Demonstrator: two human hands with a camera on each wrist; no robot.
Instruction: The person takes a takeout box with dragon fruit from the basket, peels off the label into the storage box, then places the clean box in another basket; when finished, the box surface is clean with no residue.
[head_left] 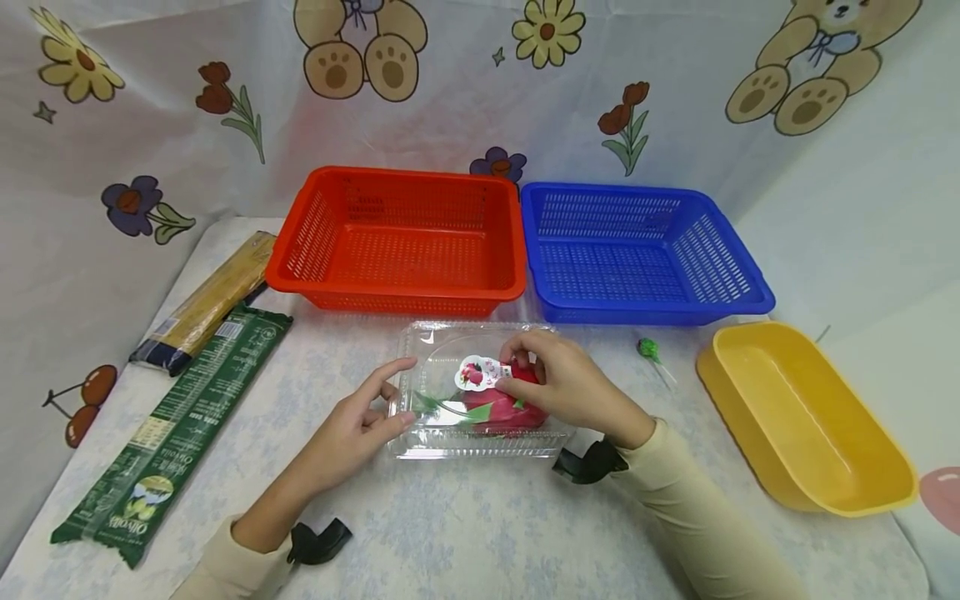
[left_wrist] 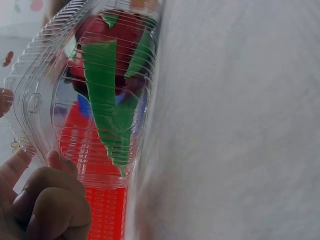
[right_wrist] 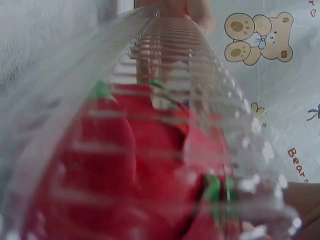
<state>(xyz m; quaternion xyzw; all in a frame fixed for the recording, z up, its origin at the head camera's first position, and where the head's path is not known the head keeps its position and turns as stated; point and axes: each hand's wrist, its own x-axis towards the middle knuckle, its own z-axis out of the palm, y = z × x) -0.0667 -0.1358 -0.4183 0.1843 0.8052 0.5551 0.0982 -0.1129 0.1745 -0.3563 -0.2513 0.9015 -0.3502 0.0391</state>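
A clear plastic clamshell box lies on the table with a red dragon fruit with green scales inside it. On its lid is a white label printed with a fruit picture. My right hand bends over the lid, thumb and index finger pinching the label's right end. At the box's left side, my left hand touches the edge with extended index finger and thumb; its other fingers curl in. Through the ribbed wall, the left wrist view shows the fruit's long green scales.
Behind the box stand a red basket and a blue basket. A yellow tub is at the right, near a green lollipop. To the left lie a green packet and a pasta packet.
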